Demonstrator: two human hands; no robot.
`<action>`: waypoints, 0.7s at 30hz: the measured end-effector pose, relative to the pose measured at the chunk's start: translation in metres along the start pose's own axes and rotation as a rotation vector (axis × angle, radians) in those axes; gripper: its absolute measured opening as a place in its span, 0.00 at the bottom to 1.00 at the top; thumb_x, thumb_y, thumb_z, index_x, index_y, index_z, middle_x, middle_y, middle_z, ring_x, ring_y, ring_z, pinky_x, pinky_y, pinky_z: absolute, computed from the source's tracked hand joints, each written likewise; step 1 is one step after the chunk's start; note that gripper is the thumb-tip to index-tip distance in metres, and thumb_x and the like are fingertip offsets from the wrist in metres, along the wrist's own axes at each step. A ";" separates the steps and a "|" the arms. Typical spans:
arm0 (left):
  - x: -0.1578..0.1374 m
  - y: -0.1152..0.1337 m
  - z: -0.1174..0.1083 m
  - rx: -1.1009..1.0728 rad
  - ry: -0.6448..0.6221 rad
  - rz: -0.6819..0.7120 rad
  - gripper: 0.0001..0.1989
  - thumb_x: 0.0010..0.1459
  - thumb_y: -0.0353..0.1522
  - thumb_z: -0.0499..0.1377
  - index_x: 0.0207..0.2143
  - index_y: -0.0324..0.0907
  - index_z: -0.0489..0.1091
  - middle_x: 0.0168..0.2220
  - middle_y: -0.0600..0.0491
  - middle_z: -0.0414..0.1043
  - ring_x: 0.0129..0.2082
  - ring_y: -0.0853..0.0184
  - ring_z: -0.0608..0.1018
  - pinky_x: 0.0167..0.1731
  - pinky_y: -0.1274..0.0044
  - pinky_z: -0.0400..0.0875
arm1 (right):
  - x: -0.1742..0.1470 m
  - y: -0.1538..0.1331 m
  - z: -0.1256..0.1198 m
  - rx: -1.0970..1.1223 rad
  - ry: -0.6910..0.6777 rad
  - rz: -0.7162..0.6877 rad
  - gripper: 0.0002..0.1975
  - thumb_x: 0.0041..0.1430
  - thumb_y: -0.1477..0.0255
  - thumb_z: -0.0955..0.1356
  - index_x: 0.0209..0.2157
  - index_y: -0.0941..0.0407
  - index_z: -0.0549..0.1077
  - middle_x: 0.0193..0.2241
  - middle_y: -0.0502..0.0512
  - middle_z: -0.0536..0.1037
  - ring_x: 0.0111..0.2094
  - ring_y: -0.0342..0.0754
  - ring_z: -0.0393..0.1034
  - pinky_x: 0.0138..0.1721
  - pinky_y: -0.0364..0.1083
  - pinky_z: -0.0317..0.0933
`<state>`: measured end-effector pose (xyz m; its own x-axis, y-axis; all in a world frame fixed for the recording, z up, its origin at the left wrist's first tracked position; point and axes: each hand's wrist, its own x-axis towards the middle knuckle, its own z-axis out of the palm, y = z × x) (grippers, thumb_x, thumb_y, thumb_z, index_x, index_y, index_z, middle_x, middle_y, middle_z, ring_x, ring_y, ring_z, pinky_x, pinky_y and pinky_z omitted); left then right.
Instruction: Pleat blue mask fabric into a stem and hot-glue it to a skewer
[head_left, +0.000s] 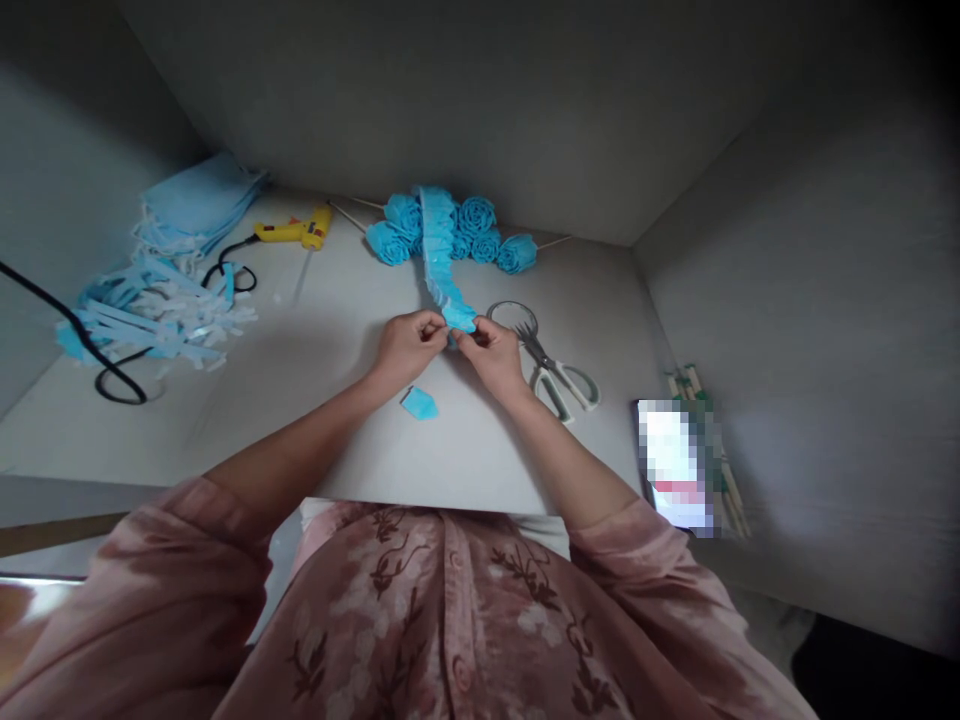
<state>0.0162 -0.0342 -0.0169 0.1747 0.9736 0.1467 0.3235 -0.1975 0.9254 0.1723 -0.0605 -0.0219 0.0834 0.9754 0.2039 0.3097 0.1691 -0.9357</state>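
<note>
Shirt: a pink, buttoned shirt (pixel 450 610) with a brown leaf print is nearest, its sleeves ending around the elbows.
Worktop: the pale tabletop (pixel 465 465) begins just beyond the shirt.
Phone: a phone (pixel 671 465) lies at the right, its lit screen pixelated; thin pale sticks (pixel 733 490) with green parts lie just beside it.
Loose piece: a small blue pointed cutout (pixel 420 403) lies flat on the worktop, nearer the body than the hands.
Scissors: scissors (pixel 551 362) with pale-rimmed handles lie right of the hands, handles toward the person, blade tips at a clear ring (pixel 491 310).
Left hand: the left hand (pixel 411 345) pinches the near end of the strip from its left side.
Right hand: the right hand (pixel 493 355) pinches that same end from the right, its fingertips close to the left's.
Strip: the pleated blue strip (pixel 437 245) runs from the fingers away over the flowers.
Offcuts: blue and white strips (pixel 161 315) are heaped at the left, near a looping black cord (pixel 71 318).
Glue gun: a yellow glue gun (pixel 289 232) lies on its side between the heap and the flowers.
Flowers: blue rose-like flowers (pixel 477 215), some on thin sticks, sit toward the back.
Masks: blue face masks (pixel 201 200) are piled at the far left.
</note>
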 end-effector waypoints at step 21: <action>-0.002 0.001 -0.002 0.021 -0.017 -0.008 0.06 0.54 0.32 0.59 0.27 0.40 0.73 0.21 0.58 0.65 0.24 0.72 0.66 0.25 0.79 0.57 | -0.002 0.002 0.000 -0.017 -0.006 0.012 0.15 0.54 0.59 0.68 0.22 0.52 0.63 0.21 0.46 0.61 0.27 0.45 0.55 0.31 0.45 0.52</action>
<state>0.0144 -0.0366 -0.0160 0.1879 0.9731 0.1334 0.3440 -0.1924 0.9190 0.1727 -0.0623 -0.0239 0.0817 0.9782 0.1909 0.3248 0.1550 -0.9330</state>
